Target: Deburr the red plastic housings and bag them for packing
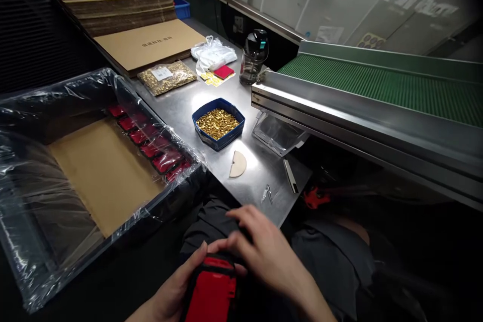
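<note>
My left hand (pixel 177 289) grips a small red pouch with black trim (pixel 212 294) from the left, low in the view over my lap. My right hand (pixel 266 251) lies over the pouch's top edge, fingers bent onto it. To the left, a plastic-lined box (pixel 37 271) holds a row of several similar red pouches (pixel 149 143) along its right wall, over a cardboard sheet. A blue tray of small gold-coloured pieces (pixel 218 124) stands on the steel table (pixel 181 105) ahead of my hands.
A green conveyor belt (pixel 381 83) with steel rails runs along the right. On the table lie a semicircular card piece (pixel 238 164), a bag of gold pieces (pixel 166 77), a white plastic bag (pixel 213 53), a dark water bottle (pixel 254 58), and flat cardboard stacks (pixel 121 10).
</note>
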`<action>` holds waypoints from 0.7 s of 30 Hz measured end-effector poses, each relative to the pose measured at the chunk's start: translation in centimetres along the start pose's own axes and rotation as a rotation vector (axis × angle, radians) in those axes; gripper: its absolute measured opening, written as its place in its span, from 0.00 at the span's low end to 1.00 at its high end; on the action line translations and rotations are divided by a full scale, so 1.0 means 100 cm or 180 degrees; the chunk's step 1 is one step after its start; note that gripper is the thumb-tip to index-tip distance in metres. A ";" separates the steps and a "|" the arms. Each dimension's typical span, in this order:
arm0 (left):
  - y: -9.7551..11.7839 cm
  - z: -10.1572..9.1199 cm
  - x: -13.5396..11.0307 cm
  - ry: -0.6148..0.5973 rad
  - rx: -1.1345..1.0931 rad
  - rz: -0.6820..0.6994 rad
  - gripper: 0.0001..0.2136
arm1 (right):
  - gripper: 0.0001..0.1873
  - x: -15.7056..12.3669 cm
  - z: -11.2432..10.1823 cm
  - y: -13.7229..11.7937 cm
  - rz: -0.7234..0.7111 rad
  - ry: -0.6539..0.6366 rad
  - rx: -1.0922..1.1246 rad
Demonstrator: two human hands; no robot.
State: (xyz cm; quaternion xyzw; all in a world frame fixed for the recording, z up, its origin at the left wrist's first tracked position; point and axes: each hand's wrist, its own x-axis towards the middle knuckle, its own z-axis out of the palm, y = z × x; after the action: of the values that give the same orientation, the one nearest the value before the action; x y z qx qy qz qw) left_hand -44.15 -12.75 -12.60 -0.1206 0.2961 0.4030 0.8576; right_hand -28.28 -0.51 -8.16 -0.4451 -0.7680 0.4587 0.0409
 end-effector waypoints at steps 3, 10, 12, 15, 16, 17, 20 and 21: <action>-0.004 -0.005 -0.001 -0.0243 0.0147 0.0198 0.34 | 0.17 0.056 -0.004 0.014 0.0738 0.0854 -0.0626; -0.002 -0.005 -0.002 0.0225 0.0157 0.0050 0.34 | 0.33 0.161 0.000 0.027 0.1361 0.1403 -0.0416; 0.001 -0.003 0.000 0.0403 0.0099 -0.0047 0.33 | 0.29 0.162 -0.002 0.032 0.1345 0.1364 -0.0194; 0.002 -0.002 0.004 0.0542 0.0077 -0.0114 0.32 | 0.18 0.136 -0.005 0.044 0.1070 0.1156 0.0261; 0.002 -0.002 0.006 0.0567 0.0108 -0.0086 0.31 | 0.16 0.120 -0.005 0.049 0.0958 0.1066 0.0441; 0.001 -0.002 0.008 0.0571 0.0163 -0.0036 0.31 | 0.15 0.101 -0.005 0.053 0.0859 0.0968 0.0612; -0.002 -0.004 0.015 0.0471 0.0355 0.0125 0.29 | 0.21 0.030 -0.001 0.064 0.0706 0.0569 0.1441; -0.004 -0.005 0.018 0.0429 0.0397 0.0148 0.29 | 0.22 0.004 0.000 0.066 0.0659 0.0350 0.2100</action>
State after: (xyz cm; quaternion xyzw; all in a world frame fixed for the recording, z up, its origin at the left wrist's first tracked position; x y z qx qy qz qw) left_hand -43.16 -12.08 -14.07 -0.0869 0.3803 0.3945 0.8320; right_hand -24.24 0.98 -13.24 -0.5075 -0.5258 0.6593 0.1771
